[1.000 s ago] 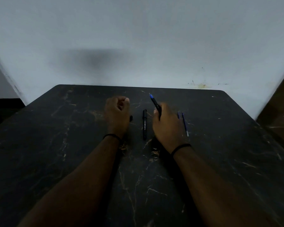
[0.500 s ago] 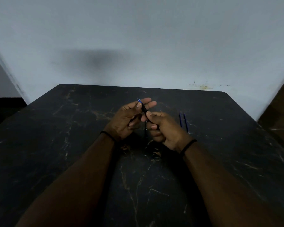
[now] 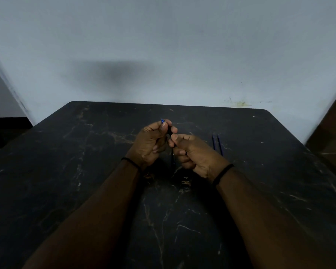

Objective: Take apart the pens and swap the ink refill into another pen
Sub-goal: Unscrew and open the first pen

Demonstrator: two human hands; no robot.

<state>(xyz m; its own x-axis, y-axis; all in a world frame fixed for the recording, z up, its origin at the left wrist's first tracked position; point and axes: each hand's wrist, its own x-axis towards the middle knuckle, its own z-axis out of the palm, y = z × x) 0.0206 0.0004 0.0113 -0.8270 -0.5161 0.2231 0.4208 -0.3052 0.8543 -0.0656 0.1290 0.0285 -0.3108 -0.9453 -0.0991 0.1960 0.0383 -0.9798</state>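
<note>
Both hands meet over the middle of the counter (image 3: 85, 171) — left hand (image 3: 150, 141) pinches the blue tip end of a pen (image 3: 169, 131), right hand (image 3: 190, 152) grips its barrel. Two refills (image 3: 217, 143) already lie out to the right; another pen (image 3: 172, 159) waits beneath — the swap seems unfinished.

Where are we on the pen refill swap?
Done: two blue refills lie loose on the black table, right of the hands. In hand: the left hand pinches the blue-tipped end of a black pen, while the right hand holds its barrel, apparently taking it apart. Left: another black pen lies on the table beneath the hands; no refill is visibly swapped.
</note>
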